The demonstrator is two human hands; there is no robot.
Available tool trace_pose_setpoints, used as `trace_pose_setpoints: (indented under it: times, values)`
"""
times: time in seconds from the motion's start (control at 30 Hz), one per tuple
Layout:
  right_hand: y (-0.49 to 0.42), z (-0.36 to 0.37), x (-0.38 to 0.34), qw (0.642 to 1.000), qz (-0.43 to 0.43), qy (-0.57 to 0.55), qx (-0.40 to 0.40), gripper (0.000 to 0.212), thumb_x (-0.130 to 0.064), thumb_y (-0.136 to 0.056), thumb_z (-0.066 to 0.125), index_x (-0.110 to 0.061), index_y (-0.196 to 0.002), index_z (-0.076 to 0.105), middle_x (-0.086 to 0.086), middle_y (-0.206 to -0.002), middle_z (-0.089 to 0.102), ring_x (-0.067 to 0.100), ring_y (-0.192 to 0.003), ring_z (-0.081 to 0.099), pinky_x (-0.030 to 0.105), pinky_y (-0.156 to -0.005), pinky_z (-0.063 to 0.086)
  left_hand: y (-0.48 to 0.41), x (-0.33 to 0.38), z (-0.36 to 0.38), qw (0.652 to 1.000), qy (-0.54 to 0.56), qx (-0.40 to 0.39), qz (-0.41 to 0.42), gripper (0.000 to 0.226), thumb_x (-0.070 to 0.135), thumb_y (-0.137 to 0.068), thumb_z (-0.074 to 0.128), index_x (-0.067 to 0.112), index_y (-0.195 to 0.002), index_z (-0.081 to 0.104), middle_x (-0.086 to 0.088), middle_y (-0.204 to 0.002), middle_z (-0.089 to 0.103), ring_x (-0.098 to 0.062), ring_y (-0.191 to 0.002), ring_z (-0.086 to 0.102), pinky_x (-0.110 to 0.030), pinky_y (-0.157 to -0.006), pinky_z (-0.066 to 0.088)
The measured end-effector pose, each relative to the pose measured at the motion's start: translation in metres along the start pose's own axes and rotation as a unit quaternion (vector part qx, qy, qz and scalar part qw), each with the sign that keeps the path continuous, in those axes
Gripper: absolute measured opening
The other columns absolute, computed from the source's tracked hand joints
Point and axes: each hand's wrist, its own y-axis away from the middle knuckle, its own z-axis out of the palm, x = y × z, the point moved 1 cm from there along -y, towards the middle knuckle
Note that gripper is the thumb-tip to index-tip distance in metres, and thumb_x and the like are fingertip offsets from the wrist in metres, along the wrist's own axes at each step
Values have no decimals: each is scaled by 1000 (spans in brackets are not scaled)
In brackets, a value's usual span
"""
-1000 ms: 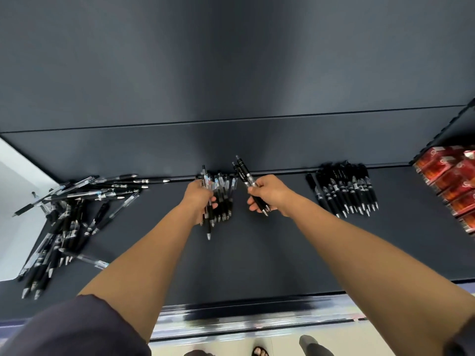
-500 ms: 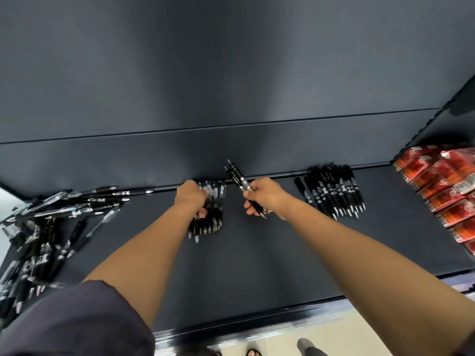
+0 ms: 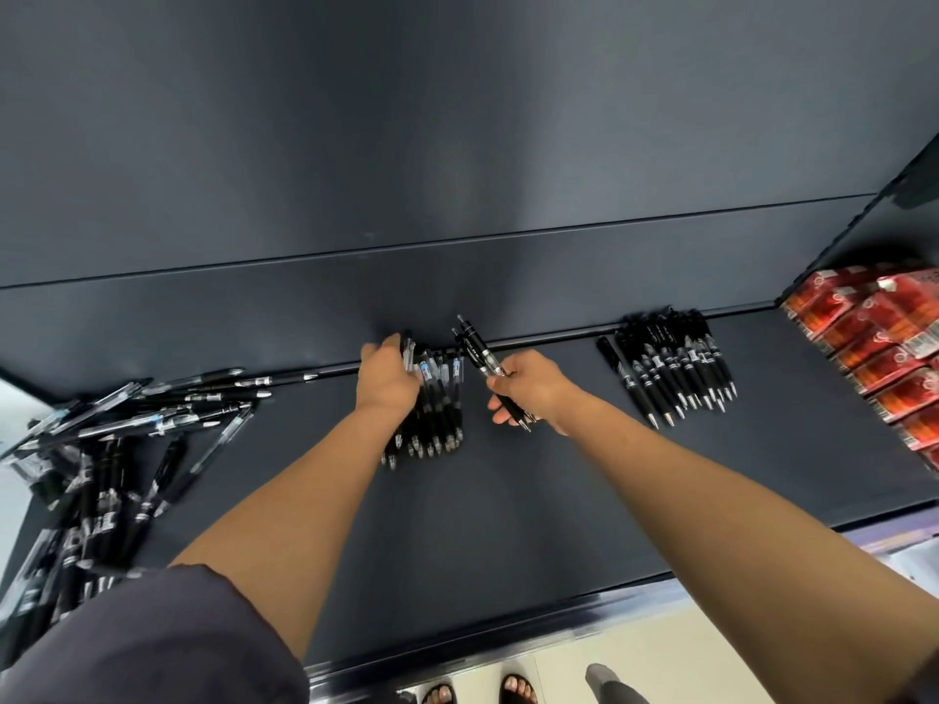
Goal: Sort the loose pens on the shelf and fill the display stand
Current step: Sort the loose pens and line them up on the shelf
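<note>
A dark shelf [image 3: 533,510] carries three groups of black pens. My left hand [image 3: 386,378] lies on the middle row of pens [image 3: 438,414] near the back wall, fingers curled over their upper ends. My right hand [image 3: 533,388], just right of that row, grips a small bunch of black pens [image 3: 475,350] whose clip ends point up and to the left. A neat row of pens [image 3: 670,370] lies further right. A loose, jumbled heap of pens [image 3: 117,439] covers the shelf's left end. No display stand is in view.
Red packets [image 3: 884,348] are stacked on the neighbouring shelf at the right edge. The dark back wall [image 3: 457,170] rises behind the pens. The shelf's front lip [image 3: 508,647] runs along the bottom, with feet on the pale floor below.
The view has swung a little to the left and down. My left hand has slid up onto the top of the middle row. My right hand keeps its bunch of pens at much the same spot.
</note>
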Motion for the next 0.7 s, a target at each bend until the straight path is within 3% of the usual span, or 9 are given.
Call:
trace_pose_setpoints:
  times: [0.1,0.17,0.23,0.3,0.4,0.53,0.7]
  values:
    - [0,4,-1,1000,5,8,13,13,-16,-96,52,-8,-88,57,10,-80,68,21,-65,66,32,-67,57,4,-13,5,1000,-17,-5,-11,52,11,-90,57,13,-138,37,-18,-135,32,-35,-108,50,-38,-92,47]
    - [-2,6,-1,999,9,31,25,17,-18,-96,52,-4,-95,60,8,-81,71,22,-73,66,39,-80,56,5,-17,8,1000,-18,-19,-9,52,5,-90,55,13,-137,35,-18,-132,33,-31,-93,53,-32,-80,47]
    - [-2,9,-2,998,16,51,30,22,-21,-96,51,-2,-99,61,7,-85,73,21,-86,64,38,-85,51,5,-18,8,999,-19,-27,12,54,3,-89,54,12,-139,34,-19,-131,36,-31,-93,54,-28,-75,42]
    - [-2,11,-2,998,26,49,34,21,-21,-97,51,-3,-98,61,8,-88,74,19,-91,61,34,-84,47,5,-19,8,999,-18,-26,21,54,7,-89,56,12,-139,36,-17,-131,39,-32,-101,53,-29,-79,42]
    - [-1,10,2,994,47,67,69,20,-21,-96,50,-5,-97,62,7,-87,74,17,-81,58,31,-78,48,6,-17,8,995,-94,-1,28,54,24,-89,59,20,-138,37,-10,-133,38,-32,-116,44,-40,-90,42]
    - [3,-10,15,983,76,93,138,19,-20,-94,47,-9,-89,61,5,-87,73,18,-73,57,30,-68,46,6,7,18,982,-142,46,113,37,26,-90,56,24,-126,50,-4,-127,42,-28,-114,40,-38,-94,38]
    - [13,-63,42,957,105,164,213,26,-30,-94,51,-13,-74,45,7,-92,59,29,-80,56,31,-66,44,10,59,56,965,-123,-64,221,28,24,-92,52,24,-121,54,-1,-129,42,-23,-119,38,-33,-94,36]
